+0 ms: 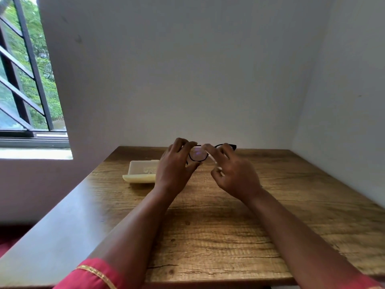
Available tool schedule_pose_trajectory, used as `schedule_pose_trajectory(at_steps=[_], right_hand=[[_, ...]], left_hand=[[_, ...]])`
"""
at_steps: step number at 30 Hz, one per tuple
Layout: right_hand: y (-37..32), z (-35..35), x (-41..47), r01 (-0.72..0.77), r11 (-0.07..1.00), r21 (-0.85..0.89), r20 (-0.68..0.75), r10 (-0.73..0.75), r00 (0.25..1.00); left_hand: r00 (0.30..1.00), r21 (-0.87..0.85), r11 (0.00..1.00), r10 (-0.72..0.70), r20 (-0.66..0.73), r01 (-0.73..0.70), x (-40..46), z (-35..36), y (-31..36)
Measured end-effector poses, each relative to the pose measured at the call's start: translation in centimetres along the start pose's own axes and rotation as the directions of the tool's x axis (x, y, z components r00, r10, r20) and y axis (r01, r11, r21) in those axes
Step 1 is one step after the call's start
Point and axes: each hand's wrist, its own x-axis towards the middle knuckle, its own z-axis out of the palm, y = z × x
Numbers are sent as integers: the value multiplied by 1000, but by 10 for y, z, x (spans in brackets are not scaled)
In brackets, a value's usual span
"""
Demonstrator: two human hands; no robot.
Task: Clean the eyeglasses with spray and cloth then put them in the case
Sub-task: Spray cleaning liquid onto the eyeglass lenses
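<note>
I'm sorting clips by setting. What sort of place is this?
Probably a room in a home: a wooden table in a plain white corner, beside a barred window with trees outside.

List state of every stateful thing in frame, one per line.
eyeglasses: held up off the table, both hands on them
left hand: grips the frame at one lens
right hand: fingers on the frame; exact grip unclear
case: lies on the table; open or closed unclear
window: barred
</note>
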Motion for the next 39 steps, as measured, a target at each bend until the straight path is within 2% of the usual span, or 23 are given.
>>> schedule_pose_trajectory(at_steps=[11, 16, 22, 25, 27, 31, 36, 39], right_hand=[[4, -5, 0, -9, 997, 71, -99, 16, 995], [14, -4, -3, -6, 1000, 1, -124, 6, 992], [37, -4, -9, -205, 979, 22, -235, 204, 950], [54, 1, -14, -356, 920, 165, -293, 391, 873], [65, 5, -18, -458, 846, 272, -300, 527, 795], [79, 2, -24, -661, 672, 335, -280, 741, 611], [91, -1, -30, -804, 453, 385, -185, 891, 414], [93, -2, -31, -835, 389, 389, -154, 921, 357]], left_hand=[[1000, 9, 1000, -12, 13, 12, -1, -2, 2], [1000, 11, 1000, -16, 15, 16, -1, -1, 1], [1000, 7, 1000, -4, 22, 3, -2, -2, 2], [1000, 13, 1000, 8, 24, -8, -3, -1, 3], [1000, 18, 1000, 11, 18, -12, -3, -1, 3], [1000, 3, 1000, 14, 5, -14, -4, 0, 2], [1000, -7, 1000, 17, 9, -16, -3, 2, 2], [1000, 0, 1000, 10, 15, -10, -3, 1, 1]])
